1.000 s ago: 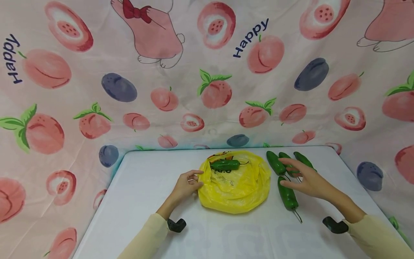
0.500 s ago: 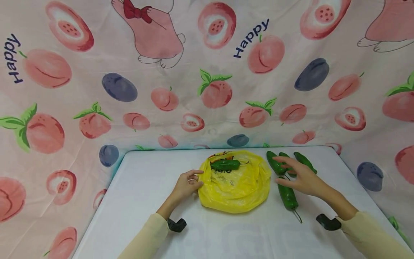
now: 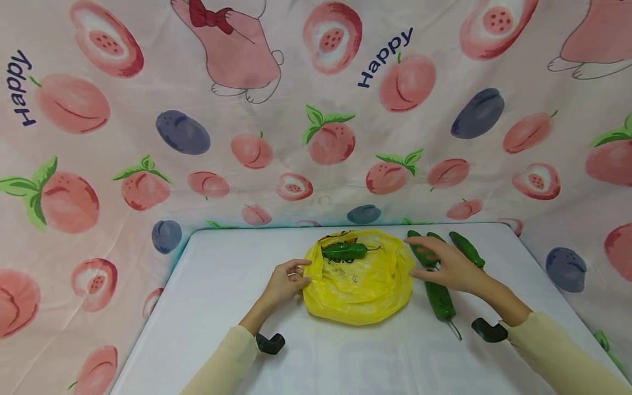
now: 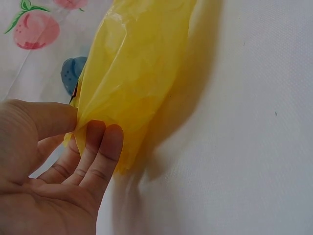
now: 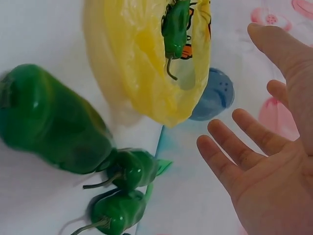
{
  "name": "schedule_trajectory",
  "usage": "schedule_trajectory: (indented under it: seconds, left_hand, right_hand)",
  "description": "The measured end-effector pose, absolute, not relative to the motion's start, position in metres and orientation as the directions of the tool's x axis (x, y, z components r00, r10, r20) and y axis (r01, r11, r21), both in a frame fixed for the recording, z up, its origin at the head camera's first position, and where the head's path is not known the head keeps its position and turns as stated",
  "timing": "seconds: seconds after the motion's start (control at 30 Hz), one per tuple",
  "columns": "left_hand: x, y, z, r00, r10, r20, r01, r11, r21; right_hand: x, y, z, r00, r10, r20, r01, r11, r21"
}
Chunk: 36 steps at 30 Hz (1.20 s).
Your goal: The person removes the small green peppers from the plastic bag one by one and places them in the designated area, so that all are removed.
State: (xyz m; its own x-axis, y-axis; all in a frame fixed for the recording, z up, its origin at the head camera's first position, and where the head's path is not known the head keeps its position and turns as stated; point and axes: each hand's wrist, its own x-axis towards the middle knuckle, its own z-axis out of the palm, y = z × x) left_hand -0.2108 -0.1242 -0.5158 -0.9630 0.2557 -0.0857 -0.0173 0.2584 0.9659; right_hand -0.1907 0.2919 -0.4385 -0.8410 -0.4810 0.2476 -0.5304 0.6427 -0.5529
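A yellow plastic bag (image 3: 357,296) stands with its mouth spread in the middle of the table. One green pepper (image 3: 344,252) lies inside it, stem to the right. My left hand (image 3: 286,282) pinches the bag's left rim between thumb and fingers, as the left wrist view shows on the yellow film (image 4: 132,73). My right hand (image 3: 451,266) has its fingers spread and holds nothing, its fingertips close to the bag's right rim. Under and beside it lie green peppers, one nearest the front (image 3: 439,299) and another at the back right (image 3: 466,248). The right hand partly hides others.
The white table (image 3: 222,263) reaches back to a hanging cloth (image 3: 316,181) printed with peaches. In the right wrist view, a large green pepper (image 5: 54,120) lies close by, with two more beyond it. A black wrist device (image 3: 489,330) is on the right forearm.
My right hand has moved left, from over the loose peppers to near the bag's right rim. The left hand, bag and peppers have stayed in place.
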Motion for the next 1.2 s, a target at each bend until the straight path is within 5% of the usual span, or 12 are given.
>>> schedule_trajectory:
  seconds: [1.2]
  left_hand:
    - [-0.21, -0.122, -0.513, -0.965, 0.249, -0.079, -0.017, 0.243, 0.97]
  right_hand:
    - [-0.246, 0.212, -0.444, -0.804, -0.586, 0.101, -0.531, 0.632, -0.564]
